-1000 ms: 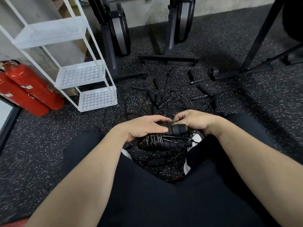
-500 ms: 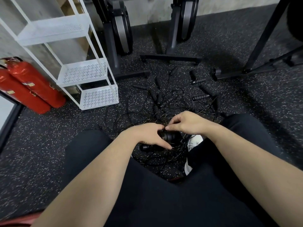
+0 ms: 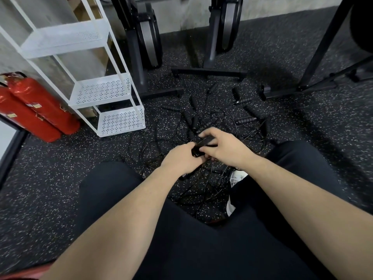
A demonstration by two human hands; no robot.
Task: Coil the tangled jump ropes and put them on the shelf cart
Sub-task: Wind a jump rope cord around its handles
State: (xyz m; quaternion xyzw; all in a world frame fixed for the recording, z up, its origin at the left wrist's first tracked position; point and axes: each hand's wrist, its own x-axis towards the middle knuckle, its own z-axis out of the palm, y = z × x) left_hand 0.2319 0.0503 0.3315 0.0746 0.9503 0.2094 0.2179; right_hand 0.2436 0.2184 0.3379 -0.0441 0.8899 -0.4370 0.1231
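Note:
A coiled black jump rope bundle (image 3: 198, 152) sits between my two hands, mostly hidden by them. My left hand (image 3: 182, 159) grips its near end with curled fingers. My right hand (image 3: 222, 145) curls over its top and far side. Beyond my hands a tangle of black jump ropes (image 3: 212, 118) with several foam handles lies on the speckled floor. The white shelf cart (image 3: 105, 91) stands at the left with three perforated shelves, all bare.
Two red fire extinguishers (image 3: 38, 110) lie left of the cart. Black machine bases (image 3: 209, 71) and a rack leg (image 3: 298, 89) stand beyond the ropes. Loose rope loops (image 3: 203, 188) run between my knees, beside a white shoe (image 3: 237, 176).
My hands have carried the bundle up and away from me, toward the rope pile. The bundle has turned, so the wound coil seen earlier is now hidden under my hands.

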